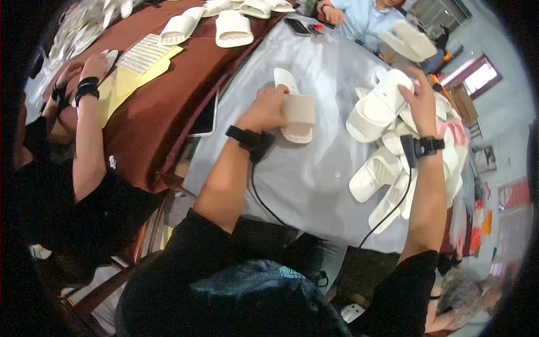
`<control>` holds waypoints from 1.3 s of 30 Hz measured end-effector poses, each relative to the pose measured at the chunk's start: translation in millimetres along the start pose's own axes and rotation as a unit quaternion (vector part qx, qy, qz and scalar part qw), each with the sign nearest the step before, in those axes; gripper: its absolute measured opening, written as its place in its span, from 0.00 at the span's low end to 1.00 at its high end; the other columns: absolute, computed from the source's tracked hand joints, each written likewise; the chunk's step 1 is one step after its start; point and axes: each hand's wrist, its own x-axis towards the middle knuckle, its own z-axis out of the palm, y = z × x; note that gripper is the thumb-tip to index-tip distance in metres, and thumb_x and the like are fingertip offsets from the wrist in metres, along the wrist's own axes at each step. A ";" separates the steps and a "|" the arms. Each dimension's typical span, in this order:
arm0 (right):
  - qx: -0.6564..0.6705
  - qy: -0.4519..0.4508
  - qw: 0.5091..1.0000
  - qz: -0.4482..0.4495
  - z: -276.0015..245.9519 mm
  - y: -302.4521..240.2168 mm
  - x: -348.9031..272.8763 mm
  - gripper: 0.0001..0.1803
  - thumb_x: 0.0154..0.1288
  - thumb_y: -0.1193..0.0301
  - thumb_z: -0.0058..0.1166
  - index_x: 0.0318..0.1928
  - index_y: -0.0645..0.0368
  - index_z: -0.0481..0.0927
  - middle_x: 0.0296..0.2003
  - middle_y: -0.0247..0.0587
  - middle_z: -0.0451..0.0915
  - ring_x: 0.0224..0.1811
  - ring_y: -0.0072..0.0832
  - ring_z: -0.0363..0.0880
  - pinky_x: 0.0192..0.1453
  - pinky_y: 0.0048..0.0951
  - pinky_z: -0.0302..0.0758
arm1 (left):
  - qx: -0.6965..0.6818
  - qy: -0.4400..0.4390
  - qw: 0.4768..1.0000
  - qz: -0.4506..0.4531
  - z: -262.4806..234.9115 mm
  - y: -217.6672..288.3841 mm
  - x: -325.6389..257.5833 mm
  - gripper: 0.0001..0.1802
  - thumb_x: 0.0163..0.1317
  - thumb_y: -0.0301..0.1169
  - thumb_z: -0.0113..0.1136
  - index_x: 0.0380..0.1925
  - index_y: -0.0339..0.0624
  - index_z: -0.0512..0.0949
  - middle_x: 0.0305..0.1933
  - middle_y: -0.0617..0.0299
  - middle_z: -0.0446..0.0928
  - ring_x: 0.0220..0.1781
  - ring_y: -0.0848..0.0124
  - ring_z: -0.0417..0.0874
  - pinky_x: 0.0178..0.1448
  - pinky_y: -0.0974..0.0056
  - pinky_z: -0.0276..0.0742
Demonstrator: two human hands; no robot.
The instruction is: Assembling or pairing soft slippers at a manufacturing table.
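A cream slide slipper (297, 132) lies on the grey-covered table in front of me, its toe end toward me. My left hand (265, 110) is closed on the left side of its wide strap, thumb near the strap's edge. At the right, my right hand (421, 96) grips a white slipper (375, 109) by its heel end, fingers behind it and thumb on top. That slipper is tilted above a heap of loose white slippers (375, 175). A black strap with a cable sits on each of my wrists.
The grey sheet (224, 163) covers my table. On my left, a co-worker's hands (92, 70) are over a brown cloth (146, 121) with yellow paper (140, 78) and more slippers (234, 31). A person (362, 22) across holds slippers (408, 42). A phone (297, 26) lies at the far edge.
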 end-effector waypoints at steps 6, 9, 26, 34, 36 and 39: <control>0.094 -0.060 0.991 0.067 2.1 -2.5 -11.0 0.24 0.64 0.70 0.61 0.60 0.57 0.73 0.42 0.40 0.83 0.39 0.21 0.79 0.43 0.24 0.74 | -0.051 -0.185 0.978 0.085 -8.5 15.5 -7.0 0.37 0.35 0.35 0.77 0.51 0.42 0.75 0.51 0.46 0.77 0.55 0.46 0.74 0.62 0.53 0.71; -0.004 -0.101 0.993 0.061 41.6 27.2 -23.8 0.26 0.63 0.68 0.61 0.62 0.53 0.73 0.39 0.47 0.82 0.40 0.34 0.82 0.46 0.33 0.76 | 0.046 -0.191 0.972 0.128 -7.5 19.2 -8.1 0.35 0.39 0.39 0.76 0.51 0.44 0.77 0.51 0.46 0.77 0.59 0.48 0.72 0.64 0.53 0.68; -0.037 -0.299 0.954 -0.013 126.0 -29.0 -93.7 0.16 0.63 0.65 0.60 0.48 0.60 0.80 0.41 0.51 0.82 0.43 0.47 0.80 0.49 0.39 0.75 | -0.134 -0.165 0.973 0.095 4.6 28.2 -8.0 0.23 0.51 0.33 0.72 0.48 0.38 0.80 0.45 0.46 0.80 0.49 0.54 0.80 0.55 0.57 0.74; 0.127 -0.272 0.954 -0.009 127.1 -27.7 -117.9 0.13 0.64 0.67 0.59 0.45 0.61 0.80 0.33 0.48 0.81 0.35 0.37 0.79 0.42 0.34 0.74 | -0.161 -0.219 0.961 0.059 5.1 56.9 -13.2 0.24 0.56 0.35 0.71 0.52 0.39 0.78 0.44 0.54 0.83 0.47 0.67 0.81 0.54 0.62 0.75; 0.168 -0.236 0.954 0.080 122.3 -25.5 -120.0 0.13 0.64 0.66 0.59 0.45 0.59 0.81 0.30 0.49 0.82 0.32 0.40 0.82 0.39 0.37 0.75 | -0.160 -0.260 0.952 0.037 10.1 63.9 -16.0 0.24 0.58 0.36 0.70 0.53 0.39 0.78 0.42 0.54 0.83 0.45 0.67 0.82 0.52 0.62 0.76; 0.139 -0.159 0.974 0.079 117.3 -13.3 -125.5 0.11 0.65 0.67 0.58 0.44 0.59 0.81 0.26 0.48 0.81 0.29 0.36 0.80 0.36 0.33 0.73 | -0.114 -0.244 0.957 0.103 23.1 71.2 -21.7 0.27 0.59 0.37 0.69 0.57 0.41 0.76 0.39 0.53 0.84 0.40 0.66 0.84 0.47 0.61 0.78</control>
